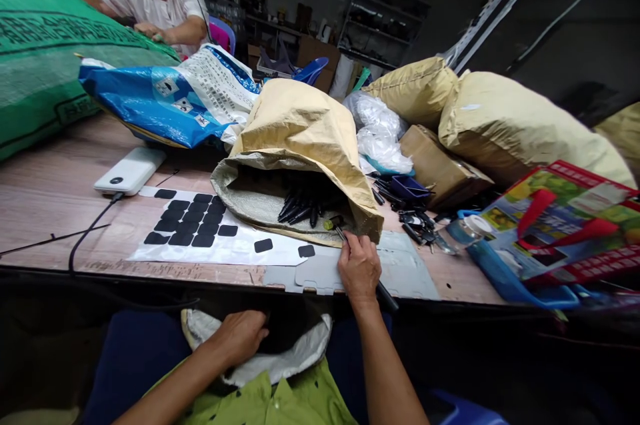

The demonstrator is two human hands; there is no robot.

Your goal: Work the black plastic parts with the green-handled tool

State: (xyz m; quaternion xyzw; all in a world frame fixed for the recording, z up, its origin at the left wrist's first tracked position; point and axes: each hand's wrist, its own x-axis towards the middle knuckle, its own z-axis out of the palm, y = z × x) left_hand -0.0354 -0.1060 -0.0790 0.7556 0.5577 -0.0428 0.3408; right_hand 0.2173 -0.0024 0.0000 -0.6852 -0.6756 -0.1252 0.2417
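My right hand [359,266] is closed around a thin tool with a metal tip and a black handle [387,297]; its exact kind is unclear. The tip points into the mouth of a tan paper sack [305,122] lying on its side. Several black pen-like parts [303,205] lie inside, and a small yellow-green piece [330,223] sits close to the tip. My left hand [244,337] is low over my lap, its fingers curled, above an open white-lined bag [285,365]. Whatever those fingers hold is hidden.
Left of the sack, a white sheet [200,255] carries black rounded patches. A white power bank [131,170] with a cable, a blue-white bag [165,102], loose black parts [420,222], a jar [465,232] and a colourful bag [565,225] surround it. Another person sits across the table.
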